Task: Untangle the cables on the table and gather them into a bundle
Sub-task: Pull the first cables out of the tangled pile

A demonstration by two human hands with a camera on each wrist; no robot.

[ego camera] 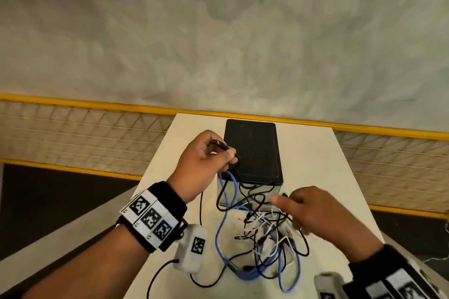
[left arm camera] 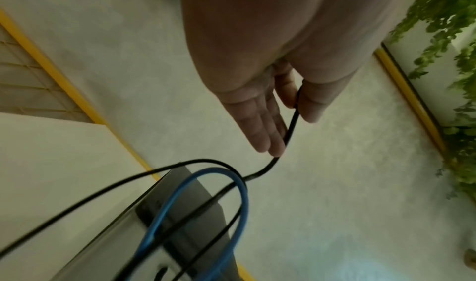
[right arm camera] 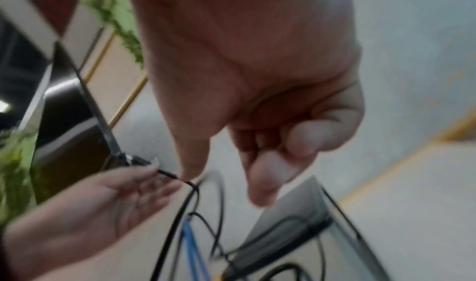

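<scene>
A tangle of black, white and blue cables (ego camera: 267, 233) lies on the cream table (ego camera: 315, 158), in front of a black box (ego camera: 252, 148). My left hand (ego camera: 226, 150) is raised beside the box and pinches the plug end of a black cable (ego camera: 220, 144) between thumb and fingers. The left wrist view shows that pinch (left arm camera: 293, 110) on the black cable (left arm camera: 291, 130), with a blue cable (left arm camera: 242, 196) looping below it. The blue cable (ego camera: 222, 226) runs down into the tangle. My right hand (ego camera: 286, 201) hovers over the tangle, blurred, fingers loosely curled (right arm camera: 226, 183) with nothing held.
The box stands at the table's far middle. A yellow-framed mesh railing (ego camera: 73, 128) runs behind and beside the table. The table's left edge (ego camera: 155, 167) lies just under my left wrist. Green plants (left arm camera: 450, 41) hang off to the side.
</scene>
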